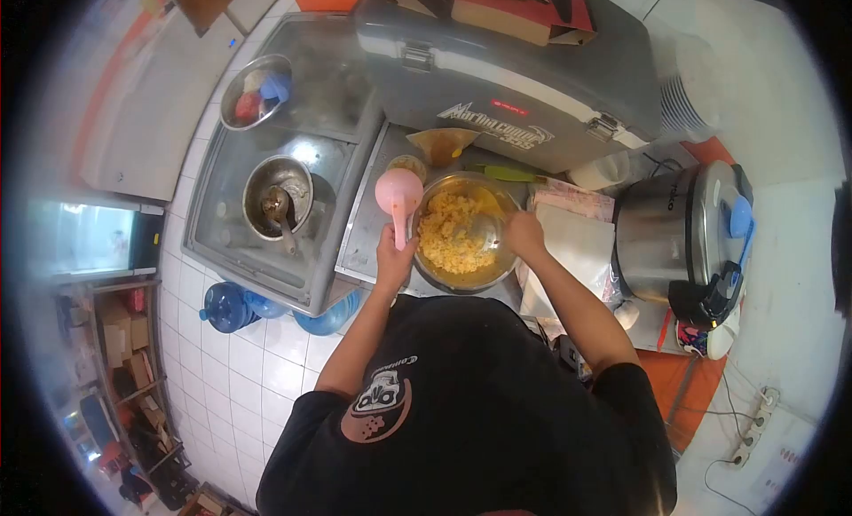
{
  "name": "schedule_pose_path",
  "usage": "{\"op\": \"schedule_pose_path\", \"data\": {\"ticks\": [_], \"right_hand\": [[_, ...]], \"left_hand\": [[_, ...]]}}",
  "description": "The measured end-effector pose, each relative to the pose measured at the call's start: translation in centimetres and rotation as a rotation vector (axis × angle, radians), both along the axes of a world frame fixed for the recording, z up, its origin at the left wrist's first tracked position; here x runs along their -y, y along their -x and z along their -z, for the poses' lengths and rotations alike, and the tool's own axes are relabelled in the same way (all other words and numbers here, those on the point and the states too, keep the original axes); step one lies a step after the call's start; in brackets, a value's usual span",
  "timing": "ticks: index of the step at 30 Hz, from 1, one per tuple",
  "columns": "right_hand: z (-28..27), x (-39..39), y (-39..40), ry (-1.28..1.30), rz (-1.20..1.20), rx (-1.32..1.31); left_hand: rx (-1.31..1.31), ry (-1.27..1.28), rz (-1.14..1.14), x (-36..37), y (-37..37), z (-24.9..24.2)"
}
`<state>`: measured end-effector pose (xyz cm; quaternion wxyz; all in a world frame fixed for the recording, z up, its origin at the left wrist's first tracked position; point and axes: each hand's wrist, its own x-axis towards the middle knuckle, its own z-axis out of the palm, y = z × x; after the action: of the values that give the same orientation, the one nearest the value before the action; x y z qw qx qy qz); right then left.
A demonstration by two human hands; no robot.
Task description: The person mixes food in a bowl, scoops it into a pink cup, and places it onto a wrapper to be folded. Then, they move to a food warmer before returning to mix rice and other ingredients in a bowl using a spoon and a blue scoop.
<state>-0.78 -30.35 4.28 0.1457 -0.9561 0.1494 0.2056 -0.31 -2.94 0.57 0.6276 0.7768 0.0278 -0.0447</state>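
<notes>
Held pink scoop [399, 199] beside metal bowl [493, 272] of yellow rice-like food [447, 238] on desk [366, 235].
Closed left fingers [409, 246] round scoop handle; curled right fingers [516, 232] at bowl's right rim; could not tell exact hold there.

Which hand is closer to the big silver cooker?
Right. The right hand is at the side of the metal bowl facing the silver cooker; the left hand, holding a pink scoop, is farther away, on the opposite side.

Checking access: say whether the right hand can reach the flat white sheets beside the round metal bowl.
Probably yes: the right hand is at the right edge of the bowl, nothing visibly blocking the sheets.
</notes>
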Motion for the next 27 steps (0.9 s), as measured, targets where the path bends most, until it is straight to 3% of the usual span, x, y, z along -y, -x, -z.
{"op": "schedule_pose_path", "data": {"ticks": [3,5,9,11,14,15,17,18,21,24,27], "right_hand": [[1.2,-0.5,-1.8,-0.061,-0.077,0.111],[2.7,-0.5,-2.8,-0.207,-0.354,0.286],[3.2,-0.8,-3.9,-0.383,-0.589,0.244],[0.0,-1.0,-3.7,-0.292,-0.670,-0.083],[-0.2,1.2,-1.9,-0.405,-0.734,0.086],[-0.9,1.3,-1.8,-0.407,-0.735,0.076],[-2.9,1.6,-2.1,-0.128,-0.467,-0.015],[-2.9,1.9,-2.4,-0.136,-0.443,0.125],[-2.7,0.8,-2.3,0.069,-0.327,-0.002],[-2.2,-0.1,-0.2,-0.118,-0.424,-0.109],[-2.7,0.5,0.2,-0.006,-0.526,-0.194]], "left_hand": [[-0.003,0.033,0.055,-0.7,-1.1,1.3],[-0.067,0.125,0.126,-1.1,-1.5,1.7],[-0.138,0.245,0.136,-0.9,-1.8,1.4],[-0.117,0.321,0.077,-0.7,-1.7,1.7],[-0.175,0.362,0.039,-0.6,-1.4,1.2],[-0.184,0.365,0.035,-0.6,-1.2,1.3],[-0.190,0.386,0.016,-0.6,-1.1,1.4],[-0.195,0.387,0.019,-0.6,-1.0,1.6],[-0.173,0.409,0.024,-0.5,-1.0,1.5],[-0.218,0.345,0.026,-0.7,-1.1,1.3],[-0.205,0.291,0.005,-1.1,-0.8,3.2]]}}
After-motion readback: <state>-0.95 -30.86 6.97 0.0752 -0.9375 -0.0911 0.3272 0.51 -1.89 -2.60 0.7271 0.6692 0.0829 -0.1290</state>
